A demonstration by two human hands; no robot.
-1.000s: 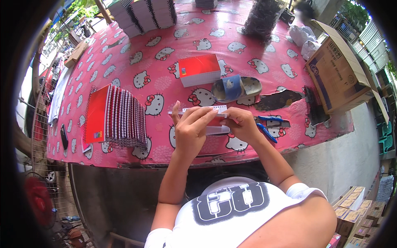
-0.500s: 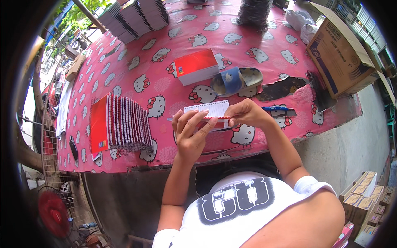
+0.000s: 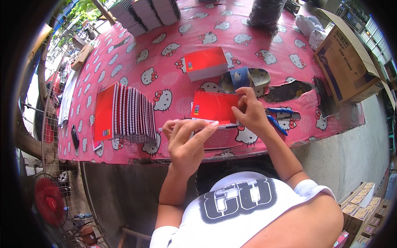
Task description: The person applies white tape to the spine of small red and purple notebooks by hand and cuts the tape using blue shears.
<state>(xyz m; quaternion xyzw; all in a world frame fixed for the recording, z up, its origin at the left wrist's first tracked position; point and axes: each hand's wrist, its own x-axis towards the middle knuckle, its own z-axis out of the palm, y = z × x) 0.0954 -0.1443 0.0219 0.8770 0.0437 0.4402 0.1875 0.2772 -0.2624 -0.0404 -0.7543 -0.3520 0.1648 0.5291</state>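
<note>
A red-covered notebook (image 3: 215, 106) lies closed on the table in front of me, with a pale strip along its near edge. My left hand (image 3: 188, 138) is at its near left edge, thumb and fingers drawn together on that edge. A thin stick-like thing (image 3: 160, 129) pokes out left of these fingers; its kind is unclear. My right hand (image 3: 251, 112) is at the notebook's right side, thumb by its edge, index finger apart and curved above the far corner. Beyond the notebook lies a stack of red notebooks (image 3: 205, 59), with a blue slipper (image 3: 241, 79) beside it.
A leaning row of spiral notebooks (image 3: 124, 115) stands at left. Blue-handled tools (image 3: 277, 124) lie right of my right hand, near a torn patch (image 3: 287, 91) in the pink tablecloth. A cardboard box (image 3: 349, 66) occupies the right edge; more notebooks (image 3: 144, 16) stand at the far left.
The notebook showed lined white pages; now its red cover faces up. My right hand has opened from a pinch and moved slightly away. The view has shifted a little.
</note>
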